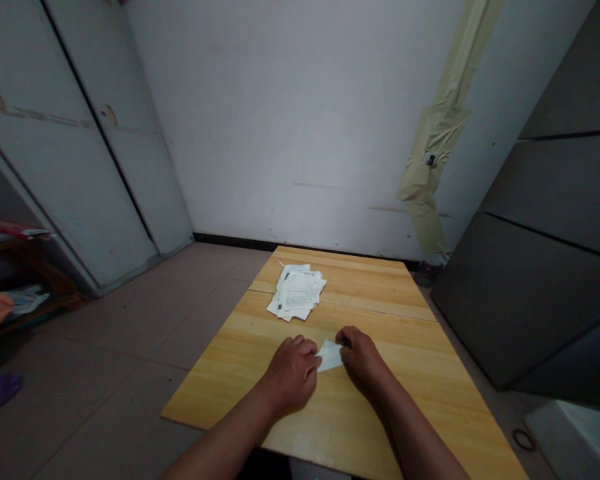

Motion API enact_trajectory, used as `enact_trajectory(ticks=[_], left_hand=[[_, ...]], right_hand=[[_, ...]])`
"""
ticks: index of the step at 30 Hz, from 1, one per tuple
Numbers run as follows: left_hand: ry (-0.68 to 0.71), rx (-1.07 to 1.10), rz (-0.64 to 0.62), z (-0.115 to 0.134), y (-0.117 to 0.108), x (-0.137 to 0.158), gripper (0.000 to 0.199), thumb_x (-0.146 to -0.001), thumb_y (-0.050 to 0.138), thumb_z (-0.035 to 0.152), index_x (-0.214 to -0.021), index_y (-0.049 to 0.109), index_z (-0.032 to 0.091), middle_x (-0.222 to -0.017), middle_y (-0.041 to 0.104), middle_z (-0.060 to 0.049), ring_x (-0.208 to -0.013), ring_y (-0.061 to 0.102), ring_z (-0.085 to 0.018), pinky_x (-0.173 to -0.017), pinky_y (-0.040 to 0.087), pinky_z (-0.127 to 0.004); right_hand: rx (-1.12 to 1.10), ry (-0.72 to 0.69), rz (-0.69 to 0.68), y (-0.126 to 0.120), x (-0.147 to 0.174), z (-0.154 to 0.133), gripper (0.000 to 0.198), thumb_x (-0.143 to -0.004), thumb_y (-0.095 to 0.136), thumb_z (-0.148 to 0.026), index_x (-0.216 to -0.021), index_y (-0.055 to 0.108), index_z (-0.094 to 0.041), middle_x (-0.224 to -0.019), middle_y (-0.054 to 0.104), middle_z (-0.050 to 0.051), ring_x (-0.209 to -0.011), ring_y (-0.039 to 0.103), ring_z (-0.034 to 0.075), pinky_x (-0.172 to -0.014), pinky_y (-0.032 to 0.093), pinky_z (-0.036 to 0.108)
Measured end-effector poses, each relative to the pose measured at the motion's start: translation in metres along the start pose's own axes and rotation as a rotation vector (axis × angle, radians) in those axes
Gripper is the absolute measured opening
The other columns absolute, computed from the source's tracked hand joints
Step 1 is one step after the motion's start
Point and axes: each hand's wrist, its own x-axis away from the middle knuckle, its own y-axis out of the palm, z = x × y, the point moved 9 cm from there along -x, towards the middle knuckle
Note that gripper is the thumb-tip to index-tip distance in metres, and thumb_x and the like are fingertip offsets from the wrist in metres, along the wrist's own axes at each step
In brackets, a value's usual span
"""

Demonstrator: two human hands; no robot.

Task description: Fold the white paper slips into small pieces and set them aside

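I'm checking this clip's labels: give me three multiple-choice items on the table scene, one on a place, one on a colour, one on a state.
1. Where does the stack of printed papers lie on the wooden table?
A. beyond the hands
B. under the left hand
C. on the floor

2. What colour is the small piece of paper between the hands?
A. red
B. white
C. black

3. How do the hands meet that piece?
A. both lifted clear of it
B. only the right hand touches
C. left hand and right hand both pressed on it, on the tabletop

Answers: 1 A, the stack lies farther up the table; 2 B, it shows white against the wood; 3 C, fingers of both hands rest on its edges.
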Motion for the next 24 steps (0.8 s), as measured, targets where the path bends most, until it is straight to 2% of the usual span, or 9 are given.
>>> enact_trajectory(ticks=[3, 6, 10, 13, 17, 21, 24], left_hand=[[-0.068, 0.029, -0.007, -0.004, 0.006, -0.014, 0.018, -0.085, 0.056, 0.019, -0.07, 0.066, 0.019, -0.083, 0.063, -0.005, -0.084, 0.052, -0.02, -0.076, 0.039, -0.035], [-0.144, 0.085, -0.005, -0.011, 0.012, -0.031, 0.013, -0.079, 0.057, 0.014, -0.07, 0.065, 0.018, -0.084, 0.063, -0.006, -0.086, 0.053, -0.021, -0.078, 0.04, -0.033], [-0.151, 0.267, -0.129, -0.011, 0.024, -0.049, 0.025, -0.072, 0.057, 0.008, -0.09, 0.067, 0.02, -0.096, 0.065, -0.003, -0.095, 0.055, -0.019, -0.084, 0.042, -0.029], [-0.173, 0.277, -0.227, -0.011, 0.029, -0.055, 0.029, -0.069, 0.057, 0.006, -0.091, 0.069, 0.021, -0.098, 0.064, -0.003, -0.097, 0.057, -0.019, -0.084, 0.043, -0.027], [-0.295, 0.261, -0.293, -0.018, 0.036, -0.061, 0.036, -0.065, 0.057, 0.002, -0.092, 0.071, 0.022, -0.098, 0.062, -0.004, -0.089, 0.06, -0.02, -0.077, 0.043, -0.027], [-0.375, 0.307, -0.29, -0.028, 0.041, -0.066, 0.034, -0.056, 0.06, 0.0, -0.082, 0.071, 0.02, -0.089, 0.063, -0.004, -0.084, 0.06, -0.022, -0.073, 0.042, -0.028], [-0.421, 0.39, -0.238, -0.038, 0.042, -0.069, 0.03, -0.051, 0.059, -0.002, -0.072, 0.068, 0.018, -0.079, 0.062, -0.002, -0.081, 0.06, -0.021, -0.072, 0.041, -0.028]], right_hand=[[-0.016, -0.028, 0.02, -0.003, 0.0, 0.001, 0.029, -0.054, 0.042, -0.004, -0.075, 0.055, -0.02, -0.079, 0.057, 0.003, -0.076, 0.055, 0.018, -0.069, 0.041, 0.025], [-0.015, -0.047, 0.025, -0.002, 0.0, 0.001, 0.03, -0.054, 0.043, -0.004, -0.076, 0.055, -0.02, -0.08, 0.058, 0.003, -0.078, 0.055, 0.018, -0.071, 0.041, 0.026], [-0.013, -0.048, 0.034, -0.002, 0.001, 0.002, 0.031, -0.054, 0.043, -0.003, -0.077, 0.055, -0.02, -0.082, 0.058, 0.003, -0.08, 0.056, 0.018, -0.072, 0.042, 0.025], [-0.045, -0.051, 0.055, -0.006, 0.002, 0.002, 0.031, -0.055, 0.044, -0.004, -0.08, 0.056, -0.02, -0.082, 0.057, 0.003, -0.079, 0.056, 0.018, -0.073, 0.043, 0.026], [-0.097, -0.048, 0.06, -0.009, 0.003, 0.001, 0.034, -0.055, 0.045, -0.007, -0.082, 0.06, -0.02, -0.084, 0.059, 0.004, -0.08, 0.057, 0.019, -0.073, 0.045, 0.027], [-0.218, -0.009, 0.157, -0.017, 0.004, 0.003, 0.034, -0.059, 0.046, -0.012, -0.088, 0.062, -0.019, -0.09, 0.063, 0.005, -0.081, 0.059, 0.019, -0.073, 0.047, 0.029], [-0.334, 0.085, 0.258, -0.025, 0.006, 0.012, 0.031, -0.065, 0.05, -0.021, -0.093, 0.062, -0.018, -0.086, 0.064, 0.005, -0.073, 0.058, 0.019, -0.067, 0.047, 0.03]])
